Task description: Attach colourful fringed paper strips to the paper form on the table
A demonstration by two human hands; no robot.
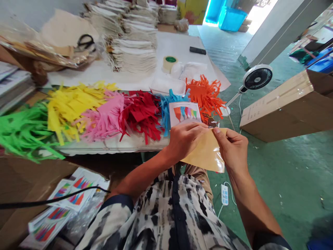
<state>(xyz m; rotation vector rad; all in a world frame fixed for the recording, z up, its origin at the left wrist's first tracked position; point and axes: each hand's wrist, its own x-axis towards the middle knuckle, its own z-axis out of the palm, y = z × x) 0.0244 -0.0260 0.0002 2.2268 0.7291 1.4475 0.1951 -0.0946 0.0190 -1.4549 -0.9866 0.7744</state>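
In the head view, both hands are at the top edge of a glossy tan packet, which looks like plastic and hangs tilted in front of my lap. My left hand is closed on the packet's upper left side, with its fingertips reaching the middle of the edge. Thumb and bent fingers of my right hand pinch the upper right side. Just beyond them, a printed picture card lies against the blue fringed paper. Orange fringed paper lies right behind the hands. What is between the fingertips is too small to make out.
Red, pink, yellow and green fringed paper line the table edge. Behind are stacked white bundles, tape, scissors and a phone-like black object. A fan and cardboard box stand right.
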